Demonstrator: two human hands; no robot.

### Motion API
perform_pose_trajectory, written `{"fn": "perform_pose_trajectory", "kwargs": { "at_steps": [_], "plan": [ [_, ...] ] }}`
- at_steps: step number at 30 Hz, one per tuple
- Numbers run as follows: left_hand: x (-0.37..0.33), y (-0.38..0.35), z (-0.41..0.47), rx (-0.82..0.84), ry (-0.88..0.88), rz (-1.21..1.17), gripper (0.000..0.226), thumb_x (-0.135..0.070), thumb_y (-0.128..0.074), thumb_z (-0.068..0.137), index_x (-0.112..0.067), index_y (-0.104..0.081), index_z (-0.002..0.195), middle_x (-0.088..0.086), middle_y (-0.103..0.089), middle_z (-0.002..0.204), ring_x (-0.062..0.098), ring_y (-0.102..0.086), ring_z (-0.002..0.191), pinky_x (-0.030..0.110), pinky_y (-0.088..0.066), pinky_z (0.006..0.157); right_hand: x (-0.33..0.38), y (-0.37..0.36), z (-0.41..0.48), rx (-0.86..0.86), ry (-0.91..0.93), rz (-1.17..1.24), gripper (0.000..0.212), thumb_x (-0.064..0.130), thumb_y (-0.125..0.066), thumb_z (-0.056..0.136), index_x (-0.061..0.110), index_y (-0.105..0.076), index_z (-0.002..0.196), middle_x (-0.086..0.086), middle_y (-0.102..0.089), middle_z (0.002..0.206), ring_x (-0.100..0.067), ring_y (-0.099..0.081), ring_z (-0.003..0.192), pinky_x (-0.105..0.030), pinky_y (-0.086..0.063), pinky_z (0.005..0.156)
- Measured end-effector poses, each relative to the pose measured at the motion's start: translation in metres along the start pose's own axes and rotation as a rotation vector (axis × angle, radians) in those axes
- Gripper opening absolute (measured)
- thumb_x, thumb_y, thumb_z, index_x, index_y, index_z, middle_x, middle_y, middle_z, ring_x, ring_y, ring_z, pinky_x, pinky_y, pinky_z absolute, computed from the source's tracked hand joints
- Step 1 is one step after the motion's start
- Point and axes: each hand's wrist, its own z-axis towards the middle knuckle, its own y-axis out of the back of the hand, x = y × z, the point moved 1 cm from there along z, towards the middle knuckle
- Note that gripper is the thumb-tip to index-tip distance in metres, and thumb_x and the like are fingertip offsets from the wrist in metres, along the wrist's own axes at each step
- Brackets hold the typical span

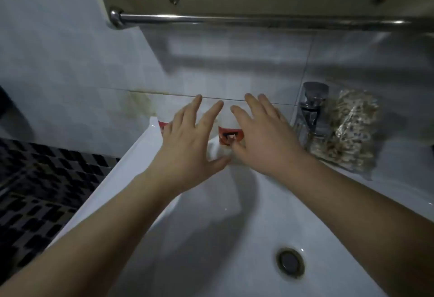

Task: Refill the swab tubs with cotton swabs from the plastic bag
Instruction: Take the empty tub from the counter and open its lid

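A bathroom, likely in a home: a white ceramic sink (pixel 133 156) with a metal drain (pixel 290 262) in its bowl, a chrome tap (pixel 313 109) at its back rim, pale glazed wall tiles (pixel 70 62) behind it (one seam stained), a chrome rail (pixel 234 20) above it, dark mosaic floor (pixel 47 179) to its left.

The sink (pixel 131 156) is white ceramic, glossy and smooth, with soft highlights along its rim, and the drain ring (pixel 290 262) in its bowl is duller, worn metal. The tap (pixel 312 106) is polished chrome, mirror-bright. Beside it the plastic bag (pixel 367 109) is thin, clear and crinkled, with pale cotton swabs (pixel 347 132) showing through. The two tubs (pixel 226 118) look like milky, matt plastic with red printed labels (pixel 231 136). The wall tiles (pixel 70 62) are pale and glazed, the rail (pixel 234 18) above is shiny metal, and the floor (pixel 35 179) is small dark mosaic tiles.
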Motion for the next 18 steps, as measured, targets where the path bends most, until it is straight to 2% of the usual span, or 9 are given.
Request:
{"fn": "perform_pose_trajectory", "kwargs": {
  "at_steps": [4, 6, 11, 14, 18],
  "plan": [
    [0.001, -0.015, 0.008, 0.048, 0.006, -0.072, 0.1, -0.061, -0.069, 0.081, -0.034, -0.015, 0.161, 0.005, -0.013, 0.168, 0.029, -0.023, 0.15, 0.047, -0.033, 0.116, -0.006, -0.017, 0.01, 0.113, -0.086, 0.074, 0.07, 0.047, -0.054, 0.096, 0.031, -0.023, 0.157, -0.008, -0.008, 0.169, -0.041, -0.002, 0.155, -0.057, -0.02, 0.123],
    [0.0, -0.023, 0.009, 0.056, 0.01, -0.078, 0.099, -0.059, -0.071, 0.082, -0.033, -0.016, 0.161, 0.004, -0.016, 0.168, 0.028, -0.025, 0.15, 0.044, -0.034, 0.115, -0.009, -0.022, 0.01, 0.114, -0.097, 0.143, 0.068, 0.044, -0.056, 0.096, 0.033, -0.025, 0.155, -0.006, -0.01, 0.169, -0.04, -0.003, 0.155, -0.054, -0.019, 0.123],
    [0.0, -0.027, 0.004, 0.082, 0.028, -0.131, 0.099, -0.065, -0.062, 0.078, -0.031, -0.018, 0.16, 0.005, -0.02, 0.166, 0.028, -0.027, 0.15, 0.043, -0.038, 0.112, -0.013, -0.021, 0.007, 0.039, -0.119, 0.304, 0.055, 0.045, -0.067, 0.089, 0.03, -0.042, 0.135, -0.003, -0.027, 0.159, -0.034, -0.03, 0.143, -0.046, -0.037, 0.11],
    [-0.002, -0.026, -0.001, 0.073, 0.025, -0.119, 0.099, -0.06, -0.069, 0.082, -0.032, -0.016, 0.16, 0.001, -0.019, 0.167, 0.023, -0.023, 0.151, 0.042, -0.04, 0.111, -0.016, -0.019, -0.001, 0.027, -0.116, 0.389, 0.051, 0.045, -0.073, 0.085, 0.031, -0.045, 0.125, 0.002, -0.037, 0.146, -0.029, -0.037, 0.129, -0.038, -0.038, 0.102],
    [-0.005, -0.025, -0.013, 0.051, 0.022, -0.177, 0.1, -0.056, -0.073, 0.083, -0.031, -0.015, 0.161, 0.0, -0.02, 0.166, 0.019, -0.022, 0.152, 0.043, -0.043, 0.109, -0.013, -0.011, -0.026, 0.012, -0.085, 0.523, 0.052, 0.044, -0.08, 0.081, 0.035, -0.05, 0.122, 0.006, -0.038, 0.138, -0.02, -0.045, 0.127, -0.037, -0.043, 0.104]
  ]
}}
